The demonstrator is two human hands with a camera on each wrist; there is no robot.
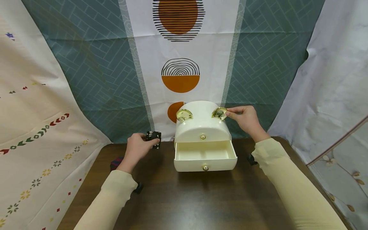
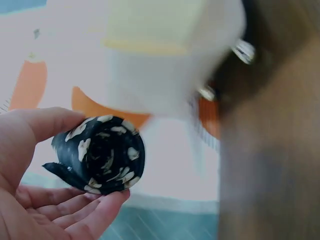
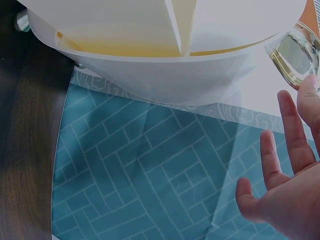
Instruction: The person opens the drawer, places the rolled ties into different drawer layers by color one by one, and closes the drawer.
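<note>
Black cloth-like roll with cream patches: at the fingertips of the left hand [image 1: 138,148], between thumb and fingers, left of the box and apart from it [image 1: 153,139].
Roll's axis: its round hollow end faces the left wrist camera; from the head view, it looks about as wide as long, so its exact slant is unclear.
Glossy white box with an arched top [image 1: 201,127]: beyond the tabletop's middle, between the two hands.
White lower drawer with a gold knob [image 1: 187,165]: pulled out toward the person, open at the top; it lies right of the roll and slightly nearer the person.
Right hand [image 1: 244,118]: pinches the rim of the round, shiny gold ear [image 1: 219,113] on the box's right, other fingers spread.
Nearer hand: the right touches the box's ear; the left, with the roll, is beside the drawer's left wall, a gap between.
Edges and room: the overhanging arched front bounds the drawer behind; dark brown wooden tabletop [image 1: 198,198] stretches before it.
</note>
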